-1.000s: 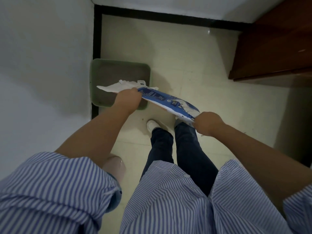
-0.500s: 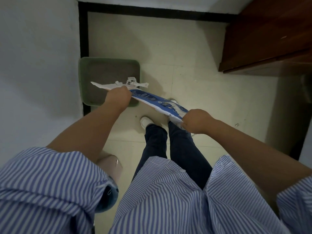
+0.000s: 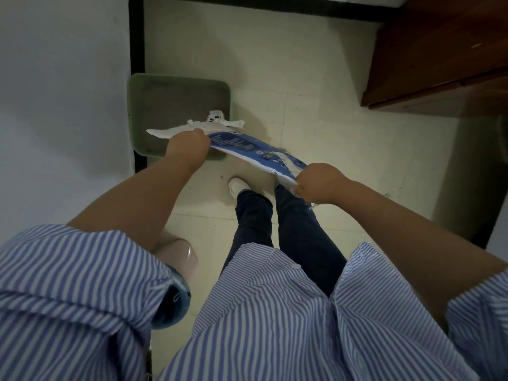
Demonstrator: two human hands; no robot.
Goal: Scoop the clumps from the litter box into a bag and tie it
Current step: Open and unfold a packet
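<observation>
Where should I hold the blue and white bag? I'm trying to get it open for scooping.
Grip the blue and white bag at its two opposite ends, coming from above, as the left hand and right hand do. It's flat and limp, stretched above the green litter box, so holding the mouth edge probably lets it open.

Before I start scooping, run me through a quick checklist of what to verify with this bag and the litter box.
1. Left hand gripping the bag: ok, closed on its white end.
2. Right hand gripping the bag: ok, closed on the other end.
3. Bag mouth open: not ok, the bag is stretched flat between both hands.
4. Litter box within reach: ok, on the floor against the wall, just ahead of the feet.
5. Scoop ready: cannot tell, none is clearly visible.
6. Clumps located: cannot tell, the litter looks uniformly grey from here.
</observation>
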